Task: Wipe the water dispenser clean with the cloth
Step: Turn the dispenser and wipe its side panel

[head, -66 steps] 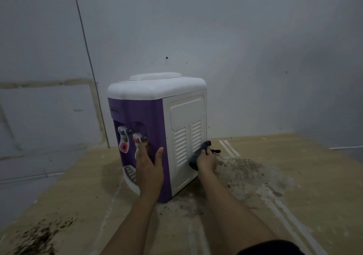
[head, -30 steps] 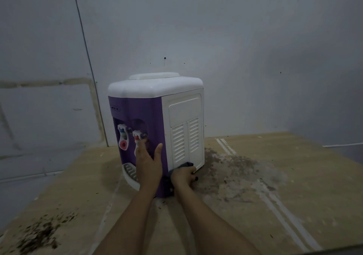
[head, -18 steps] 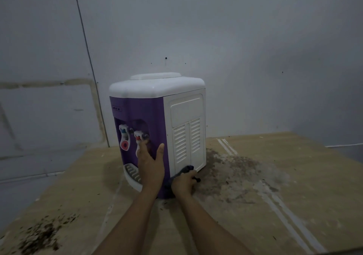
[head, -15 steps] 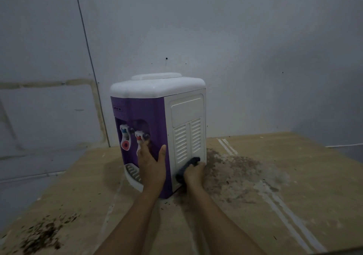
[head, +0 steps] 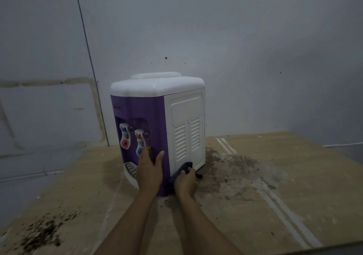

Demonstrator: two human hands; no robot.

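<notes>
A small water dispenser (head: 157,117) stands on the wooden table, with a white top, a purple front carrying two taps, and a white vented side panel. My left hand (head: 149,170) lies flat against the lower purple front corner, fingers spread, steadying it. My right hand (head: 186,180) is closed around a dark cloth (head: 181,169) and presses it against the bottom edge of the white side panel. Part of the cloth is hidden under my fingers.
The wooden table (head: 275,205) carries a dirty grey stain (head: 231,168) right of the dispenser and dark crumbs (head: 41,233) at the front left. A grey wall stands close behind. A thin white cable (head: 343,144) runs along the far right edge.
My right hand has slid the cloth along the bottom of the side panel, from its rear edge to the front corner and back towards the middle. My left hand has stayed put.
</notes>
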